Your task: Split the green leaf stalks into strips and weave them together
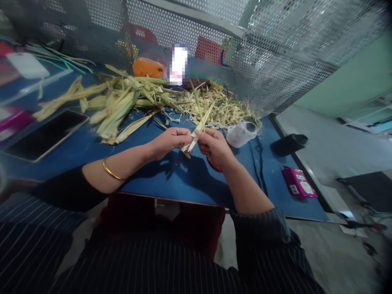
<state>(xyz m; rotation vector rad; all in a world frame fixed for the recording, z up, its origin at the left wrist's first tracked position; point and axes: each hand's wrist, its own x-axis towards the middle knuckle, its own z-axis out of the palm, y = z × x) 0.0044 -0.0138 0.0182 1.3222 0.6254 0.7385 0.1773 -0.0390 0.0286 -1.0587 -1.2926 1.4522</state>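
Pale yellow-green corn husk strips (202, 121) stand up between my two hands over the blue table. The fingers of my left hand (171, 141) pinch the husk strips near their lower ends. From the other side, my right hand (216, 146) grips them too, thumb and fingers pressed together. Part of a red-handled tool (214, 165), mostly hidden, shows under my right hand; I cannot make out whether it is held. Behind my hands lie a bundle of whole corn husks (122, 108) and a heap of shredded husk scraps (222, 108).
A white cylindrical roll (241, 134) stands right of my hands. Further right are a black cylinder (288, 144) and a purple packet (299, 182). At left lies a dark phone (45, 134). A perforated metal panel (190, 24) rises behind the table (183, 183). An orange package (149, 67) leans near it.
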